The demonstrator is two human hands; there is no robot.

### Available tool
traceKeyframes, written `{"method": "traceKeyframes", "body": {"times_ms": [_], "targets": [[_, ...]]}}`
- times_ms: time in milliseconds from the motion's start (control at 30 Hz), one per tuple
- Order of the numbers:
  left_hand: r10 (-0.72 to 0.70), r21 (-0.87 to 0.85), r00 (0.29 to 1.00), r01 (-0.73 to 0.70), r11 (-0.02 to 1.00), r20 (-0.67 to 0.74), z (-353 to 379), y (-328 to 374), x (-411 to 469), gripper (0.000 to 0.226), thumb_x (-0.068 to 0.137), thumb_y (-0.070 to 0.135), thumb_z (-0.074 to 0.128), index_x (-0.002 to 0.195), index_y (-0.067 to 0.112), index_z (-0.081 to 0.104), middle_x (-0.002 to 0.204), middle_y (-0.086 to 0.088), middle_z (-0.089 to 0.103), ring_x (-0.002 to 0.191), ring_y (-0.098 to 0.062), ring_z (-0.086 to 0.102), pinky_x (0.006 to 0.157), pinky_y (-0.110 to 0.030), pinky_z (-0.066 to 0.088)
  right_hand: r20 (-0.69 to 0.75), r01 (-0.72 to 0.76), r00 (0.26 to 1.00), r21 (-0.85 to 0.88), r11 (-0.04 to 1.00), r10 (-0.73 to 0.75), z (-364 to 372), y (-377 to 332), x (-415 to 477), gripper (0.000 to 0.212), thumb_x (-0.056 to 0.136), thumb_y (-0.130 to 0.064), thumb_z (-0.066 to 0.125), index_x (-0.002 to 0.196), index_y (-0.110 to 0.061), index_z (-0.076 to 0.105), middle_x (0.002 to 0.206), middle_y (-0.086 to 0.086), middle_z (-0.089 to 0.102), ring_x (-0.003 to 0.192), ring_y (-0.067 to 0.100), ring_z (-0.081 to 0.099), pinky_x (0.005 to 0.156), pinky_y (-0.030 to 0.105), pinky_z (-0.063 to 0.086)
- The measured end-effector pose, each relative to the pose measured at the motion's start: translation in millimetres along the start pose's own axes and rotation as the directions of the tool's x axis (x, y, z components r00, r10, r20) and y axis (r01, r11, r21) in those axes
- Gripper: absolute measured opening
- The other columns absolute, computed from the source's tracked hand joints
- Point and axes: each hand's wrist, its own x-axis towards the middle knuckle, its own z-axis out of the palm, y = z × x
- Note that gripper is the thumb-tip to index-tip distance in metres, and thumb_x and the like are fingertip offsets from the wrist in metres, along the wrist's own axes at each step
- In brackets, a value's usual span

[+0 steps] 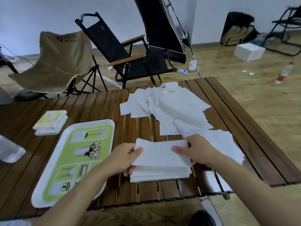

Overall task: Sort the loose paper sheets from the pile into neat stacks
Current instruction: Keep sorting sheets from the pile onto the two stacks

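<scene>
Nearest the body, the left hand point(125, 158) and right hand point(195, 150) hold the short ends of a white stack point(160, 171) of paper sheets. Each hand is closed on the stack, thumb on top and fingers curled under the edge. The upper sheets sit slightly askew over the lower ones, and the near right corner looks fanned. The stack lies on the slatted table point(91, 108), directly between the two hands.

The step in hand looks like squaring this stack. To do it well, the grip should probably loosen enough for the sheets to slide. Both palms could then press inward on the short ends, followed by the long edges, until the corners line up. A hard squeeze would likely buckle thin paper, and the gaps between the slats may catch a corner if the stack is dragged.

Just left of the left hand lies a green and white tray point(40, 190), near the stack but not touching it. Just beyond and to the right of the right hand, some loose sheets point(228, 144) spread toward the table edge. Farther ahead of both hands sprawls the unsorted pile point(172, 108), with sheets overlapping at many angles. Much of the task therefore seems to remain. Well beyond the left hand sit two small booklets point(51, 122), and past the table stand folding chairs point(130, 51).
</scene>
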Motion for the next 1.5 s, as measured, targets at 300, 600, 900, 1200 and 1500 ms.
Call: {"method": "traceKeyframes", "body": {"times_ms": [300,600,900,1200,1500], "targets": [[-0.067,0.297,0.998,0.060,0.953,0.013,4.9,-7.1,4.9,0.039,0.105,0.038,0.052,0.075,0.013,0.049,0.065,-0.006,0.069,0.048,-0.009,0.066,0.044,-0.022,0.048,-0.023,-0.061,0.998,-0.318,0.946,0.057,10.5,-3.7,5.0,0.046,0.092,-0.046,0.068,0.068,-0.015,0.044,0.064,0.000,0.055,0.053,0.013,0.059,0.053,0.025,0.044],[-0.108,0.409,0.994,0.104,0.907,-0.014,5.1,-9.5,4.7,0.044,0.103,0.050,0.049,0.076,0.016,0.051,0.076,-0.005,0.075,0.058,-0.015,0.072,0.046,-0.018,0.048,-0.164,-0.001,0.963,-0.797,0.604,-0.215,16.7,1.6,16.5,0.037,0.100,-0.045,0.047,0.112,-0.023,0.074,0.152,0.007,0.041,0.144,0.032,0.032,0.117,0.045,0.028],[-0.088,0.412,0.996,0.090,0.907,-0.025,5.6,-9.7,1.9,0.044,0.104,0.052,0.045,0.075,0.018,0.045,0.075,-0.005,0.073,0.063,-0.020,0.073,0.056,-0.027,0.049,-0.242,-0.032,0.930,-0.802,0.596,-0.276,18.0,23.7,34.9,0.092,0.093,-0.060,-0.002,0.114,-0.013,0.074,0.133,0.007,0.063,0.137,0.033,0.047,0.115,0.054,0.034],[0.186,0.199,0.862,-0.101,0.975,-0.472,1.4,20.5,-0.3,0.036,0.096,0.052,0.061,0.120,0.027,0.054,0.114,0.015,0.058,0.103,-0.005,0.059,0.089,-0.030,0.053,-0.507,0.423,0.823,0.246,0.872,-0.256,-9.9,-49.1,-4.1,0.020,0.094,-0.025,0.071,0.112,-0.020,0.078,0.107,-0.007,0.076,0.096,0.007,0.068,0.086,0.023,0.055],[0.053,-0.816,0.995,-0.101,0.569,-0.087,4.8,58.7,-14.5,0.040,0.090,0.031,0.068,0.125,0.011,0.068,0.113,-0.010,0.076,0.098,-0.024,0.072,0.084,-0.029,0.061,-0.210,0.225,0.973,0.736,0.638,-0.100,-8.8,-50.5,-20.0,0.034,0.088,-0.015,0.076,0.120,-0.019,0.064,0.107,0.007,0.077,0.102,0.027,0.074,0.085,0.046,0.060]]}}
